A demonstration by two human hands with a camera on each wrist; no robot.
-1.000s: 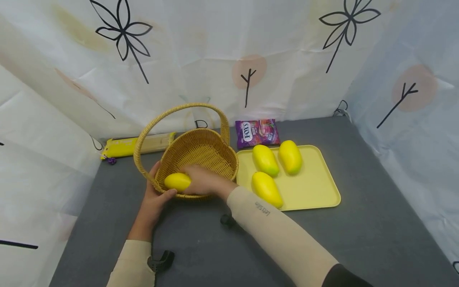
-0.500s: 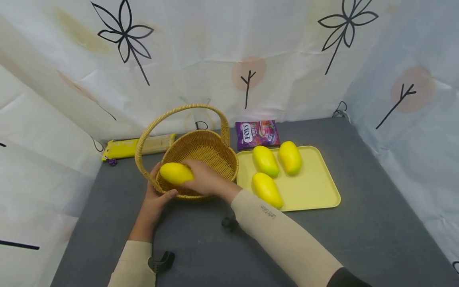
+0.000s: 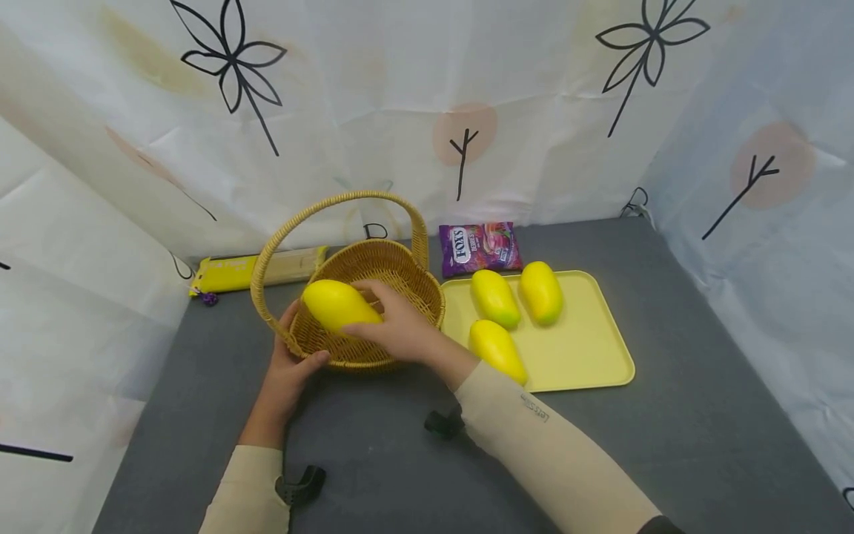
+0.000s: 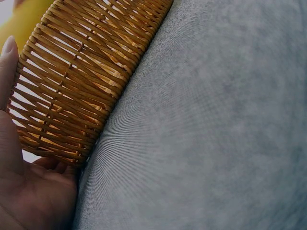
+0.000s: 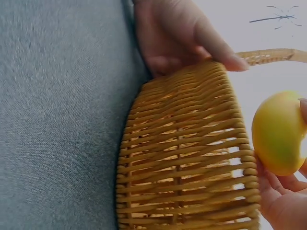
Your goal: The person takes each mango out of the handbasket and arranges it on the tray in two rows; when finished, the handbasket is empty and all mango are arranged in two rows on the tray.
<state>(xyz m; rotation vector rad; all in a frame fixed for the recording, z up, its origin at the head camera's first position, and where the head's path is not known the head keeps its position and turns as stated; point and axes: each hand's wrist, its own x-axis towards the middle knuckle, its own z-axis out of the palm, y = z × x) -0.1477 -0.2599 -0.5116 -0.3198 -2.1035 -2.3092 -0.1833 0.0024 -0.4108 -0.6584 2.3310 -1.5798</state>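
My right hand (image 3: 400, 326) grips a yellow mango (image 3: 336, 305) above the opening of a wicker basket (image 3: 363, 363). In the right wrist view the mango (image 5: 278, 134) shows a greenish side, just past the basket's rim. My left hand (image 3: 287, 378) holds the basket at its left front, the thumb on the rim. From the left wrist the woven wall (image 4: 72, 81) fills the upper left, with the left hand (image 4: 33, 187) against its end. The basket's tall handle (image 3: 353, 196) arches over it. No other fruit can be made out inside the basket.
Right of the basket, a yellow tray (image 3: 580, 348) bears three mangoes (image 3: 495, 298). A purple candy bag (image 3: 479, 247) lies behind it. At the back left lies a yellow-and-clear long packet (image 3: 230, 274). Printed white cloth (image 3: 373, 96) walls the grey table (image 3: 373, 475).
My right hand has lifted the mango from low inside the basket to above its rim, drawing back slightly right. My left hand stays on the basket. The tray's mangoes have not moved.
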